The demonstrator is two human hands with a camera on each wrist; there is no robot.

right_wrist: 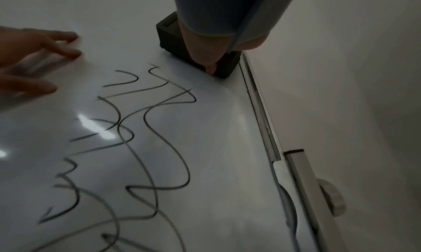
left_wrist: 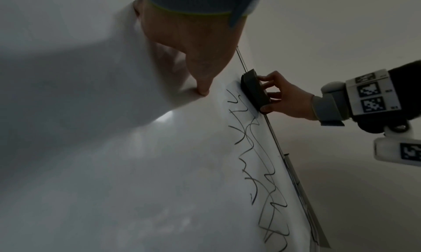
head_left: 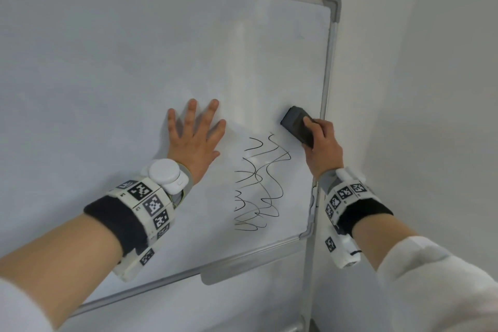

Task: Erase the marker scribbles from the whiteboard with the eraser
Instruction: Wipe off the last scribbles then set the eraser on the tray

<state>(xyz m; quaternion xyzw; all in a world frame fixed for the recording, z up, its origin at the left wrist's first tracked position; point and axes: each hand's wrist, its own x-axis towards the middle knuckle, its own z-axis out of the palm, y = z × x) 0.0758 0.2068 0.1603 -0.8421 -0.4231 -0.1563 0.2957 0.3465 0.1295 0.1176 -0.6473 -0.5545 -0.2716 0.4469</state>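
Note:
A white whiteboard (head_left: 121, 62) in a grey frame fills the head view. Black marker scribbles (head_left: 258, 183) run down its lower right part, also seen as scribbles (right_wrist: 136, 148) in the right wrist view and scribbles (left_wrist: 257, 157) in the left wrist view. My right hand (head_left: 322, 145) grips a dark grey eraser (head_left: 297, 125) and holds it flat on the board just above the scribbles, close to the right frame edge. The eraser (left_wrist: 255, 91) and eraser (right_wrist: 173, 40) show in both wrist views. My left hand (head_left: 195, 133) lies flat on the board, fingers spread, left of the scribbles.
The board's right frame edge (head_left: 327, 89) runs just right of the eraser, with a plain white wall (head_left: 431, 89) behind it. A grey tray (head_left: 223, 275) hangs under the bottom frame. A stand post (head_left: 308, 277) drops from the lower right corner.

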